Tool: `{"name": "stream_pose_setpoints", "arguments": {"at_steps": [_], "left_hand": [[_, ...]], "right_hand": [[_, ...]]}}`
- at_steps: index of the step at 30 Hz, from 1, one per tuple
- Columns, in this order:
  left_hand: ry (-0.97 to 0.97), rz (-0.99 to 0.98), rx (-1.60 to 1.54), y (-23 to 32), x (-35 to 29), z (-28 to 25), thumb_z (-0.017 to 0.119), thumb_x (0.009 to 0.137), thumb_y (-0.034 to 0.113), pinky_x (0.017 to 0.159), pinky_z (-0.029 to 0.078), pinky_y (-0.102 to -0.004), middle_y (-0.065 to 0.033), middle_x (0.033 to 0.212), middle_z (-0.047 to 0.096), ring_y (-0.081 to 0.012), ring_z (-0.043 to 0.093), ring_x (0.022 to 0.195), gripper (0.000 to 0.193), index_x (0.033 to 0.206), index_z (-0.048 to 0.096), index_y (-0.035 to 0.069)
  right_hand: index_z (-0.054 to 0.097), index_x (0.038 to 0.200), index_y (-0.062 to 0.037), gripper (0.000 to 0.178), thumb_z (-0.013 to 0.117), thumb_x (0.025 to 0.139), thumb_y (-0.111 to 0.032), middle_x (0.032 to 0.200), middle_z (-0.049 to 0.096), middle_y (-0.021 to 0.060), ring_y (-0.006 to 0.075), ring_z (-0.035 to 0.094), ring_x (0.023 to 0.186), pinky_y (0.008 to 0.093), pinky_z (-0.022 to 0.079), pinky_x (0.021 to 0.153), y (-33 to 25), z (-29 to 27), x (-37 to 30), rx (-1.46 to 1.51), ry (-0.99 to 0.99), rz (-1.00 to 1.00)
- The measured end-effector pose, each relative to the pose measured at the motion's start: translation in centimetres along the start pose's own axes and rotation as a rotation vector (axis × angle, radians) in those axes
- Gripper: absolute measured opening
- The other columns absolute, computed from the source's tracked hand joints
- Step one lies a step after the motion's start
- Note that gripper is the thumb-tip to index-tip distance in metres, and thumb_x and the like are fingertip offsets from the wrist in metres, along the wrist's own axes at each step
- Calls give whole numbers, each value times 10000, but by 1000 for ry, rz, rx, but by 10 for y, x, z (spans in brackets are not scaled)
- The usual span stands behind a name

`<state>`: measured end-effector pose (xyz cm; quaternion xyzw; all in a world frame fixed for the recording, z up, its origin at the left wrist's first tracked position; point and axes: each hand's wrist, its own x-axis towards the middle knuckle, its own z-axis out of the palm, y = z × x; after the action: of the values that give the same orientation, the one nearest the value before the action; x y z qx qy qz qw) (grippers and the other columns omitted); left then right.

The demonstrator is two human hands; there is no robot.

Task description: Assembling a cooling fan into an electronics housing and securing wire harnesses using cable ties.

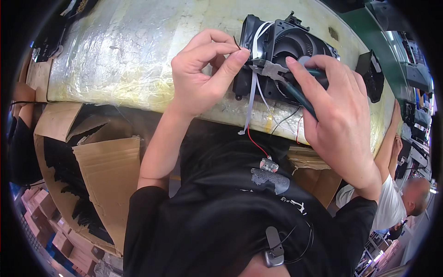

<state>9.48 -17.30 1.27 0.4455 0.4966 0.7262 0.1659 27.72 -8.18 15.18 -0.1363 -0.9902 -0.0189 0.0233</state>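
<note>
A black housing with a round fan lies on the wrapped bench top in front of me. My right hand grips cutting pliers with dark green handles. Their jaws point left, close against the white wires at the housing's left side. At the same spot, my left hand pinches a thin dark strand between thumb and forefinger; I cannot tell whether it is a wire or a tie. The white wires run down past the bench edge to a small plug.
Clear film covers the bench top. A black part stands at its right end, another black part at far left. An open cardboard box sits below on the left. A co-worker in a white shirt is at the right.
</note>
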Motion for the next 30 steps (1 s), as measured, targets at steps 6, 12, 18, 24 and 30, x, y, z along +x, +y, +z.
{"name": "stream_pose_setpoints", "arguments": {"at_steps": [6, 12, 18, 24, 30], "left_hand": [[-9, 14, -11, -1, 1, 2, 740, 812, 4, 492, 381, -177, -56, 832, 629, -47, 508, 560, 52, 820, 697, -24], [-112, 324, 251, 10, 6, -1, 736, 798, -29, 488, 400, -204, -59, 819, 624, -57, 521, 568, 41, 819, 701, -32], [41, -204, -251, 24, 3, 3, 649, 879, -25, 481, 443, -210, -82, 883, 627, -104, 578, 585, 63, 880, 707, -52], [556, 76, 326, 58, -55, -66, 551, 959, 18, 716, 526, -279, -156, 845, 674, -186, 635, 725, 161, 917, 635, -113], [466, -166, 779, -10, -153, -96, 634, 872, -47, 564, 526, -280, -152, 840, 685, -183, 648, 639, 66, 809, 642, -65]], "right_hand": [[604, 1247, -81, 647, 647, 617, 61, 1114, 554, 126, 310, 554, 967, 405, 421, 854, -1, 5, 1, -9, 23, 11], [626, 1210, -73, 554, 632, 667, 33, 1050, 570, 137, 307, 563, 920, 405, 439, 825, -13, 0, 4, -135, -16, 14], [640, 1209, -83, 546, 634, 674, 24, 895, 577, 108, 278, 584, 760, 377, 478, 679, -9, 6, -7, -98, -22, 10], [646, 1225, -65, 449, 703, 784, -3, 1046, 684, 97, 187, 652, 870, 261, 492, 713, 29, 23, -44, 361, 282, 280], [591, 1278, -6, 407, 668, 911, -163, 1210, 652, 130, 188, 595, 1109, 290, 419, 978, 124, 83, -140, 229, 161, 885]]}}
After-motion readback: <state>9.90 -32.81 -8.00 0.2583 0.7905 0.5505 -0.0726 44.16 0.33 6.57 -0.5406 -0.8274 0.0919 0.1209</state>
